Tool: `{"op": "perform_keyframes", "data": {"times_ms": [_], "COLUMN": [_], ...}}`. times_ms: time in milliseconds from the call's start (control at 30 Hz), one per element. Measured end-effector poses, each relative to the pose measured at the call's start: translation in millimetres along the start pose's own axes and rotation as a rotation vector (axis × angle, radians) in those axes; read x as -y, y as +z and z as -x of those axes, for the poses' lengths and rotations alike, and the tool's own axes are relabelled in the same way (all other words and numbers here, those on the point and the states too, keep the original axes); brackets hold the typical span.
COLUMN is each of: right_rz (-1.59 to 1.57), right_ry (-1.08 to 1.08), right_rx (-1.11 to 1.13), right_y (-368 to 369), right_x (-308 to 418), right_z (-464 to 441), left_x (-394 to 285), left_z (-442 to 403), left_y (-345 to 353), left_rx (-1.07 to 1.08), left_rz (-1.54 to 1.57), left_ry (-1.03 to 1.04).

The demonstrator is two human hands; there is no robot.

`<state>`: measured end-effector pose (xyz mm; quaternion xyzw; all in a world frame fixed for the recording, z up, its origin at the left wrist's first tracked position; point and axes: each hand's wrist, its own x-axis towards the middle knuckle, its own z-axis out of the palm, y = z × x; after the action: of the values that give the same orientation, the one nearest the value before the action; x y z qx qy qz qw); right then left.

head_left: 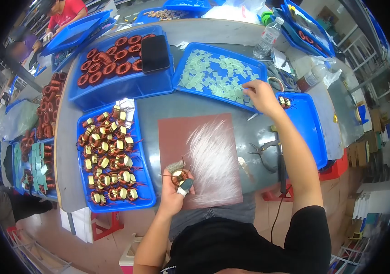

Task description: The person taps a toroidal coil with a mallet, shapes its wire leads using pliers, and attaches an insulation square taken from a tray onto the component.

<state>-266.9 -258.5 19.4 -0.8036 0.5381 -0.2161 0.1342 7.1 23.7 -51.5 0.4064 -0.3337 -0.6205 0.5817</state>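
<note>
My left hand (172, 194) is closed around a copper-wound toroid coil (180, 177) above the brown sheet. White tape wraps one of its fingers. A dark green patch shows at the coil's lower side, a speckled grey piece sits at its upper side, and wire leads stick out. My right hand (262, 97) is over the right edge of a blue tray (195, 93) of small pale green pieces (218, 73). Its thumb and fingertips are pinched together; what lies between them, if anything, is too small to make out.
A blue tray (145, 194) of taped coils stands left, a blue bin (126, 89) of bare coils with a phone (155, 54) behind it. At right are a blue tray (311, 132) with one coil, pliers (263, 150) and a plastic bottle (268, 39). A person (67, 13) works far left.
</note>
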Motion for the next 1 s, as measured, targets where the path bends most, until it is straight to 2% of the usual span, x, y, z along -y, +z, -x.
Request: {"op": "perform_keyframes", "data": {"times_ms": [33,100,167,267,400,467,500,567,733,800,867,933,1000], "right_rz": [0.0,-0.135,-0.278,-0.21,-0.152,-0.114,-0.112,-0.186,-0.203,-0.24,-0.241,-0.197,-0.183], "right_ry": [-0.002,-0.154,-0.15,-0.236,-0.217,-0.186,-0.187,-0.326,-0.254,-0.405,-0.413,-0.297,-0.337], "right_rx": [0.007,0.018,0.101,0.168,0.146,0.222,0.222,0.155,0.044,0.017,0.076,-0.023,0.003], "right_y": [-2,4,27,57,59,54,57,70,79,92,92,93,102], "right_x": [9,28,59,76,82,83,83,83,86,96,101,91,94], "right_z": [8,30,60,83,87,88,90,94,56,63,62,46,56], "left_x": [-1,-1,1,-1,1,-1,-2,-4,-3,-8,-8,-7,-8], "left_z": [0,-1,0,-1,0,-1,-1,-1,0,-1,-3,-2,0], "left_y": [0,1,0,-1,-2,0,0,1,1,3,3,3,5], "left_rx": [-0.005,0.001,0.0,0.005,0.006,0.004,0.003,0.002,0.005,0.013,0.009,0.013,-0.009], "left_rz": [0.003,0.0,0.025,0.033,0.018,0.028,0.036,0.03,0.018,-0.002,0.017,0.036,0.008], "left_ry": [-0.002,0.0,-0.009,-0.011,0.004,0.001,-0.014,-0.025,-0.02,-0.04,-0.041,-0.052,-0.038]}}
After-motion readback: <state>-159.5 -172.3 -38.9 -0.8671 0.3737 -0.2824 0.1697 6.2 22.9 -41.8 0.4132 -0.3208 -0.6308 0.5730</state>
